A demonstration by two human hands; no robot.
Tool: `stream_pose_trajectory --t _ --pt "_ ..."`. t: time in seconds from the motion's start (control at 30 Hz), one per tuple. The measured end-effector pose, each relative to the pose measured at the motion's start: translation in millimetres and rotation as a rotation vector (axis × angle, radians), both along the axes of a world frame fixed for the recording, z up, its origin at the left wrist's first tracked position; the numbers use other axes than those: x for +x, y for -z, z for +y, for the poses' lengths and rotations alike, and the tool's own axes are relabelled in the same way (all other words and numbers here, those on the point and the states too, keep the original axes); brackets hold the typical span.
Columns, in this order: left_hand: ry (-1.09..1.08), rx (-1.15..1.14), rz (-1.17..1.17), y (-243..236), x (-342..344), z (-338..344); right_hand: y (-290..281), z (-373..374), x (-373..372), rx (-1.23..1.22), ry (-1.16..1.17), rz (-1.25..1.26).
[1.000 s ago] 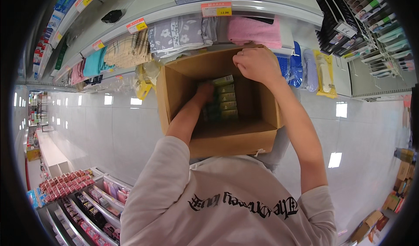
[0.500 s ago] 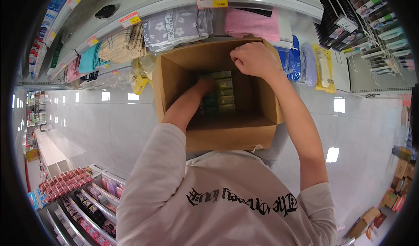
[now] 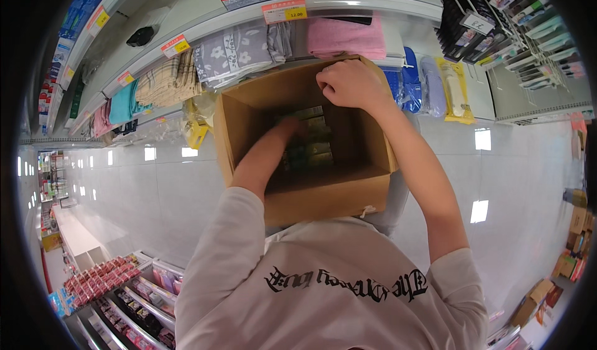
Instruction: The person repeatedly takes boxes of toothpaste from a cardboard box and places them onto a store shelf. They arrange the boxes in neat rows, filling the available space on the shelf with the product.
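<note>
Head view: from where I stood, an open cardboard box [image 3: 329, 199] sat between the person's shirt [image 3: 336, 257] and the shelving, its mouth turned up, probably so that both arms could reach it easily. Small green cartons [image 3: 320, 159] lay stacked in a row at the bottom, near the middle, perhaps laid flat to keep the row neat. The left hand [image 3: 291, 129] was deep inside, against the left end of that row; blur and shade hid its fingers, so I could not tell whether its grip had closed on a carton. The right hand [image 3: 351, 84] had its fingers curled at the far right corner, its grip apparently clasping the rim, I judged to steady the walls. Beyond the box, a pink towel [image 3: 345, 38] and a bagged grey flowered cloth [image 3: 233, 48] lay folded under the shelf edge [image 3: 367, 3], likely so their faces showed toward the aisle.
</note>
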State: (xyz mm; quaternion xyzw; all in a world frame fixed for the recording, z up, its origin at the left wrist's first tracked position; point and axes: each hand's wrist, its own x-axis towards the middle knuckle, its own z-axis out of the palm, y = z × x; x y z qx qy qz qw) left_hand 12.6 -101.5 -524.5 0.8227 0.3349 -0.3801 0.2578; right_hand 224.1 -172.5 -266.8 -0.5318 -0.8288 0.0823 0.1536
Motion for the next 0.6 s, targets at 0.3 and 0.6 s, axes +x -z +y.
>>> stream_pose_trajectory --t 0.3,0.6 --pt "0.315 0.299 -0.265 -203 28 -15 -7 1 9 0.025 0.068 0.055" --pt "-0.092 0.709 -0.760 -299 -43 -81 -60 -68 -11 0.238 0.034 0.445"
